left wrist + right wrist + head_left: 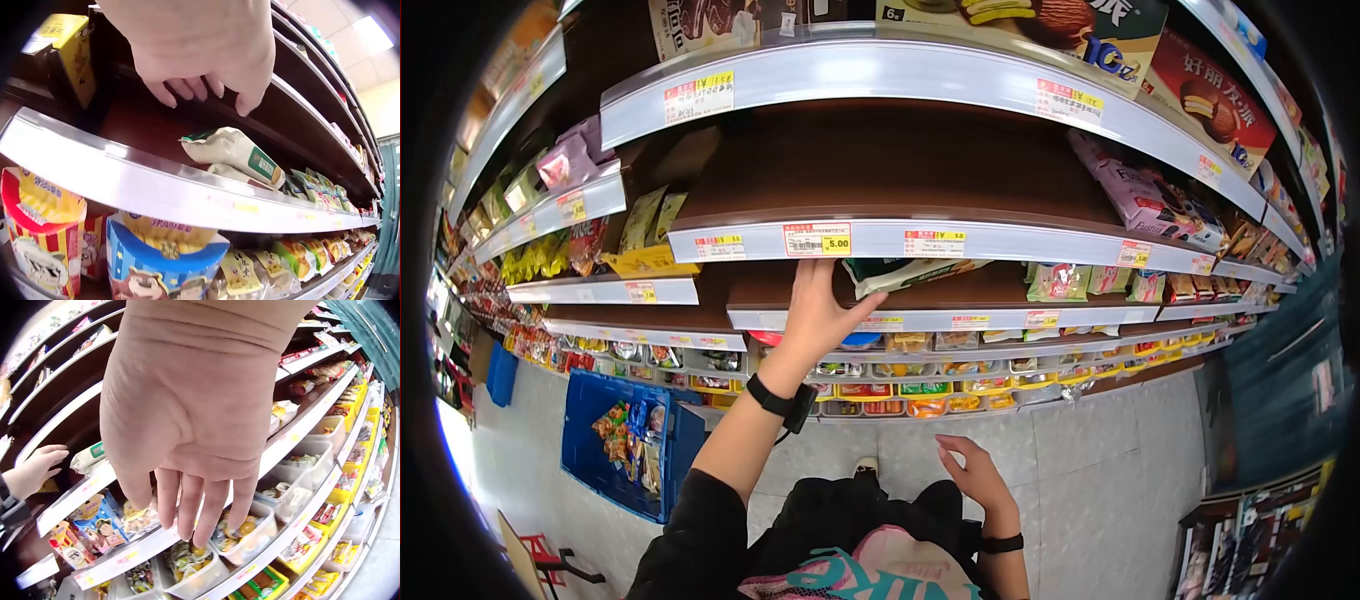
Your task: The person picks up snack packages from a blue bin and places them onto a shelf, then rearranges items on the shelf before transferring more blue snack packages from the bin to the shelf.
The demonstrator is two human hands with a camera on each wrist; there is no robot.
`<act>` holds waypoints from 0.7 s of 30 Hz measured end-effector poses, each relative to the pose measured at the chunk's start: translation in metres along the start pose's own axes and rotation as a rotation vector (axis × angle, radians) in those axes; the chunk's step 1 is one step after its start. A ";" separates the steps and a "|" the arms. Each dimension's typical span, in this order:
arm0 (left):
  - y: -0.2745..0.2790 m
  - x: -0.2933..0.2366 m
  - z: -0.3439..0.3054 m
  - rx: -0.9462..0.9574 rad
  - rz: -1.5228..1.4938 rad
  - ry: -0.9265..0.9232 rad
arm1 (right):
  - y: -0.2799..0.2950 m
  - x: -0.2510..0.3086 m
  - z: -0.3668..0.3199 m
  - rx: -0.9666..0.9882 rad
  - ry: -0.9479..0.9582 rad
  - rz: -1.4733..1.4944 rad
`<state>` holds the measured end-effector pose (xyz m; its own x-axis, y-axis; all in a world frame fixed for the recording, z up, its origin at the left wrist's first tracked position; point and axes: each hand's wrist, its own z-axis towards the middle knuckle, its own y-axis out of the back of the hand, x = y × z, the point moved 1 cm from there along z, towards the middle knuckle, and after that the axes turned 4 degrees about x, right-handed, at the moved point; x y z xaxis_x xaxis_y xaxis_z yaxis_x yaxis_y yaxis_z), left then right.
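My left hand (820, 312) reaches into a middle shelf, its fingertips hidden under the ledge above in the head view. Just right of it lies a white and green snack bag (915, 275). From the left wrist, the left hand (200, 50) hangs over that snack bag (234, 150), fingers loosely bent, with a gap between fingertips and bag. A second pale bag (234, 175) lies beneath the first. My right hand (980, 475) hangs low in front of my body, holding nothing. In the right wrist view its fingers (206, 500) extend loosely.
Blue and red snack cartons (162, 256) stand on the shelf below. Price labels line the shelf edge (880, 240) over my left hand. Clear tubs (244, 540) of packaged food fill lower tiers. A blue crate (605, 440) with snack packs stands on the floor at left.
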<state>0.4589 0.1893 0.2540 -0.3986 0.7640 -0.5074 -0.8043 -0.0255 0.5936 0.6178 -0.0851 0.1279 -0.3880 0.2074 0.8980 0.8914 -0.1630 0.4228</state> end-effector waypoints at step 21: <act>-0.010 0.026 -0.005 0.111 -0.038 -0.022 | -0.023 0.012 0.042 0.051 0.030 -0.029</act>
<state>0.4547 0.2061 0.2315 -0.3576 0.7772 -0.5177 -0.7646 0.0747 0.6402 0.6027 -0.0383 0.1240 -0.4198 0.1817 0.8892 0.8904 -0.1076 0.4424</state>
